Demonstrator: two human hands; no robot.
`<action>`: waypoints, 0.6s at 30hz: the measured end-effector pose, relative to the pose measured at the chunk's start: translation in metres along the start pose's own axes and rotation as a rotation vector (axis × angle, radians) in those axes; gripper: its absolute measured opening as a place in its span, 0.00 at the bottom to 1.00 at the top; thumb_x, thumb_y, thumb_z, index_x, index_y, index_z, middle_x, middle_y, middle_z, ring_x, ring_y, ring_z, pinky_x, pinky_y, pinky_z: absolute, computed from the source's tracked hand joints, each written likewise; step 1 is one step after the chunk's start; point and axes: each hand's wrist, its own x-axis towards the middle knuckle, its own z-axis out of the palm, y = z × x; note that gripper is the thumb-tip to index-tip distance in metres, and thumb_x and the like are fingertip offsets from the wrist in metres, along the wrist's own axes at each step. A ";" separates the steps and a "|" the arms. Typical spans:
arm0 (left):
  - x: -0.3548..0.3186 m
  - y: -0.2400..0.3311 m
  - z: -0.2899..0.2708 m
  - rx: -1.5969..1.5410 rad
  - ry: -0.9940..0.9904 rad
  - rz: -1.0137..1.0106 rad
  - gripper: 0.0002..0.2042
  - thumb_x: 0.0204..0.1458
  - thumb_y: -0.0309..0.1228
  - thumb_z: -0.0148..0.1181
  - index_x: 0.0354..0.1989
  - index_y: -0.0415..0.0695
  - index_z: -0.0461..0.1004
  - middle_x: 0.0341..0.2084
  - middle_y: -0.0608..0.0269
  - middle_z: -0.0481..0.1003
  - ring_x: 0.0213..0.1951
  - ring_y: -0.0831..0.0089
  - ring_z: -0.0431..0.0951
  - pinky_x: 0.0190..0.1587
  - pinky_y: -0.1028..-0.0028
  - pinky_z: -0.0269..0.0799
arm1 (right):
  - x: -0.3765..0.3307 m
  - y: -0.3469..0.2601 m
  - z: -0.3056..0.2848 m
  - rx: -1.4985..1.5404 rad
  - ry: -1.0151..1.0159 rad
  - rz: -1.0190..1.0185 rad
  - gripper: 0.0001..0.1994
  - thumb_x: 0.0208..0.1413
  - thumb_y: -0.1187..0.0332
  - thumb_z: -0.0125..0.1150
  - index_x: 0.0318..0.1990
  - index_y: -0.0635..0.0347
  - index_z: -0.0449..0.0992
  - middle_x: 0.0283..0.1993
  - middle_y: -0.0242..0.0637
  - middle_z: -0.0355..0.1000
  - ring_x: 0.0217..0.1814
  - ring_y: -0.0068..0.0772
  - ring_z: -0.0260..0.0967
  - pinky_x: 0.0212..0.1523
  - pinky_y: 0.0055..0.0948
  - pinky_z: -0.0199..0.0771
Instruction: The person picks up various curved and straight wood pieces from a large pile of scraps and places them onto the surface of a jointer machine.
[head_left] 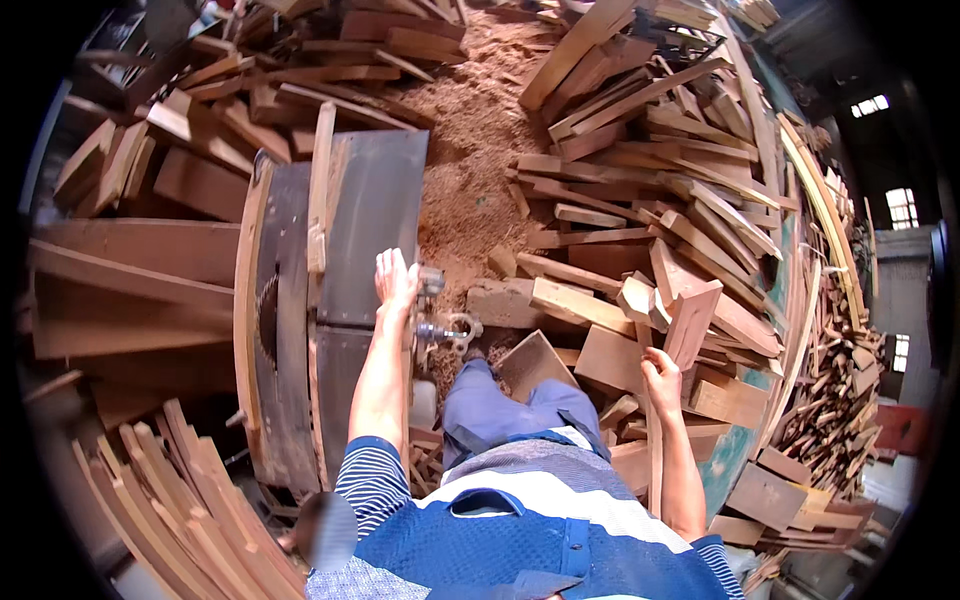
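My left hand (397,280) lies open on the grey metal saw table (375,215), fingers stretched toward its far end, near the right edge. A toothed circular saw blade (267,315) shows left of that hand, in the table's slot. One narrow wood strip (321,190) lies lengthwise on the table, ahead and left of the hand. On the right, my right hand (661,382) is closed around a long thin wooden strip (654,440), which runs back beside my forearm. Short wood blocks (690,325) lie just beyond my right fist.
Loose offcuts (650,150) are heaped along the right and far left. Sawdust (460,170) covers the floor strip between them. Long strips (190,500) stand bundled at lower left, beside a blurred person (328,530). A metal clamp-like fitting (445,330) juts from the table edge near my legs.
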 end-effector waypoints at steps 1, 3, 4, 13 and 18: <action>0.010 -0.005 0.008 0.059 -0.007 0.015 0.27 0.54 0.38 0.62 0.59 0.36 0.65 0.61 0.46 0.64 0.67 0.48 0.58 0.66 0.54 0.59 | 0.002 -0.019 -0.001 0.000 0.008 -0.001 0.15 0.57 0.71 0.60 0.51 0.66 0.77 0.41 0.40 0.80 0.44 0.28 0.77 0.49 0.28 0.75; 0.025 -0.004 0.011 0.148 -0.002 0.033 0.27 0.53 0.38 0.63 0.57 0.37 0.66 0.61 0.46 0.63 0.67 0.44 0.57 0.66 0.52 0.58 | 0.009 -0.026 -0.003 0.007 0.023 0.031 0.15 0.57 0.71 0.61 0.50 0.65 0.78 0.39 0.38 0.80 0.41 0.26 0.76 0.46 0.27 0.75; 0.029 -0.001 0.011 0.180 0.003 0.040 0.26 0.52 0.38 0.64 0.57 0.37 0.66 0.62 0.46 0.62 0.67 0.43 0.56 0.66 0.51 0.58 | 0.009 -0.014 -0.001 -0.011 0.045 0.066 0.15 0.56 0.70 0.62 0.50 0.65 0.78 0.40 0.38 0.80 0.42 0.27 0.77 0.46 0.28 0.76; 0.032 0.004 0.004 0.147 -0.016 -0.010 0.26 0.51 0.37 0.66 0.56 0.39 0.68 0.64 0.44 0.61 0.68 0.40 0.55 0.69 0.52 0.55 | -0.029 0.062 0.030 -0.157 -0.164 0.401 0.14 0.55 0.67 0.62 0.46 0.66 0.81 0.42 0.42 0.82 0.45 0.32 0.78 0.46 0.31 0.76; 0.033 0.003 0.001 0.132 0.004 0.009 0.24 0.50 0.35 0.68 0.54 0.39 0.70 0.62 0.46 0.63 0.67 0.41 0.57 0.67 0.51 0.57 | 0.014 0.042 0.024 -0.433 -0.403 0.280 0.18 0.58 0.61 0.60 0.51 0.64 0.79 0.47 0.41 0.80 0.51 0.35 0.76 0.51 0.36 0.74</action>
